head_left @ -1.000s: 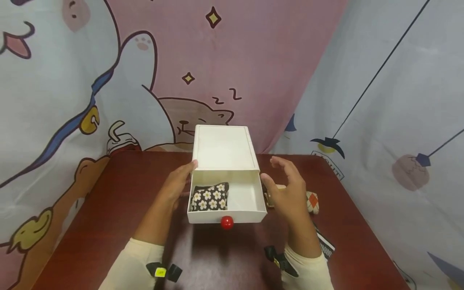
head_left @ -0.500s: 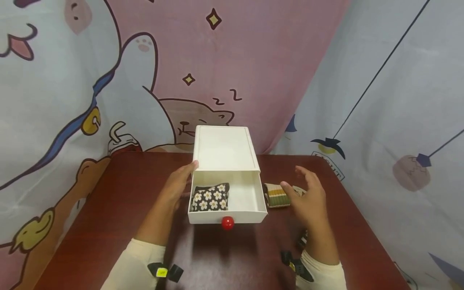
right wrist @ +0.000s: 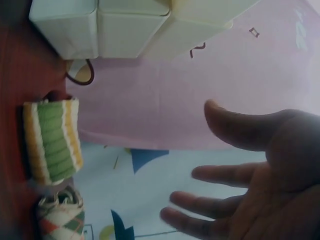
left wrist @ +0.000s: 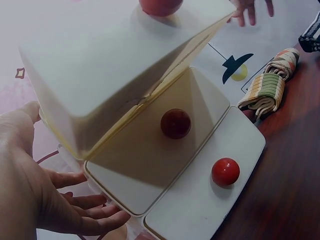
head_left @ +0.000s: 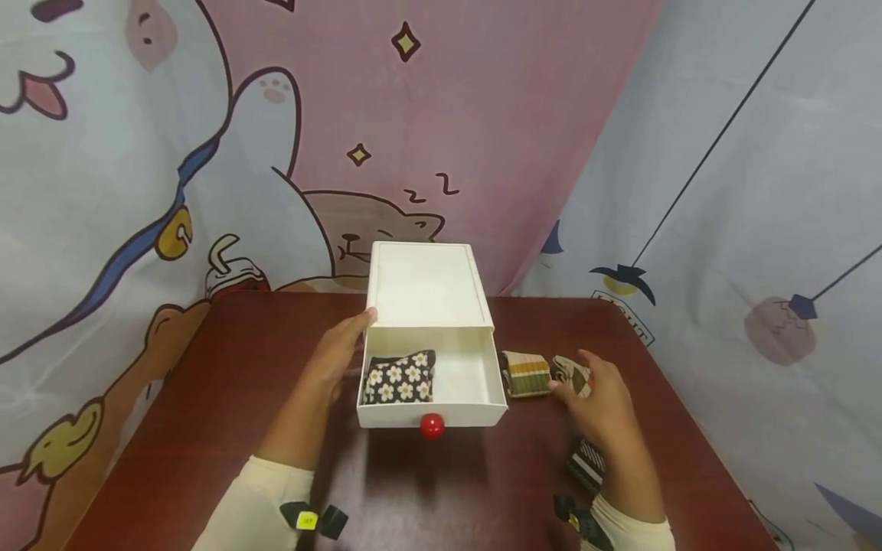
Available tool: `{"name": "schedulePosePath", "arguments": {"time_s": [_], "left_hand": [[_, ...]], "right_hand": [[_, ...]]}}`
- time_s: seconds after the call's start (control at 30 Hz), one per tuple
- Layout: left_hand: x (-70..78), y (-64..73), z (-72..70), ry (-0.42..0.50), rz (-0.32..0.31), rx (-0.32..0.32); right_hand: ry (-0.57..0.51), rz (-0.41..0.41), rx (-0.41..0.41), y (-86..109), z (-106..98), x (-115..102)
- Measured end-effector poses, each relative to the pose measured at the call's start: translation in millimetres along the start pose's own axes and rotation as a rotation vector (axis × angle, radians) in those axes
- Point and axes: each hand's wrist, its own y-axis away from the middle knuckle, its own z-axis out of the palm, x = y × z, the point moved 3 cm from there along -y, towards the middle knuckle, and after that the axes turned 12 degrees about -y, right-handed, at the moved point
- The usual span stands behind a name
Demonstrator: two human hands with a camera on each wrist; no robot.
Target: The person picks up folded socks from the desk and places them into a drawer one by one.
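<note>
A white drawer unit (head_left: 427,283) stands on the table, its top drawer (head_left: 393,415) pulled out by a red knob side facing me. Folded black socks with white daisies (head_left: 400,381) lie in the drawer's left half. My left hand (head_left: 334,352) rests against the unit's left side, thumb at the top edge and fingers extended. To the right, my right hand (head_left: 606,402) hovers with spread fingers, near folded socks with a diamond pattern (head_left: 568,371) and partly hiding them. Beside these sit green-and-yellow striped socks (head_left: 527,375). Nothing is in the right hand (right wrist: 250,185).
Black-and-white socks (head_left: 587,463) lie below the right forearm, partly covered. Two lower drawers with red knobs (left wrist: 225,172) are closed in the left wrist view. A patterned cloth (head_left: 510,115) hangs behind the dark red table (head_left: 227,367).
My right hand has moved away from the drawer, to the right and lower, toward the diamond-patterned socks. The striped socks have come into sight. The left hand stays in place.
</note>
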Motion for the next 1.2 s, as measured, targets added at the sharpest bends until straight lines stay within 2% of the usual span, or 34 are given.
{"name": "schedulePosePath", "arguments": {"time_s": [0.2, 0.47, 0.67, 0.8, 0.93, 1.03, 1.2], "left_hand": [[0.5, -0.1, -0.8, 0.008, -0.013, 0.004], [-0.5, -0.3, -1.6, 0.015, 0.001, 0.012], [-2.4, -2.1, -0.9, 0.018, 0.010, 0.009], [-2.2, -1.7, 0.5, 0.019, 0.016, 0.009], [-2.2, -0.8, 1.6, 0.019, 0.016, 0.006], [-2.1, -0.6, 1.7, 0.018, 0.015, 0.001], [-1.3, -0.7, -0.6, 0.018, 0.022, 0.004]], "right_hand": [[0.052, 0.053, -0.080, -4.2, 0, 20], [0.154, 0.121, -0.098, -9.4, -14, 52], [0.189, 0.209, -0.127, -7.1, -27, 78], [0.218, 0.238, -0.144, -6.5, -28, 91], [0.207, 0.283, -0.206, -3.3, -26, 101], [0.195, 0.269, -0.255, -1.1, -23, 107], [0.199, 0.177, -0.285, -2.2, -18, 111]]}}
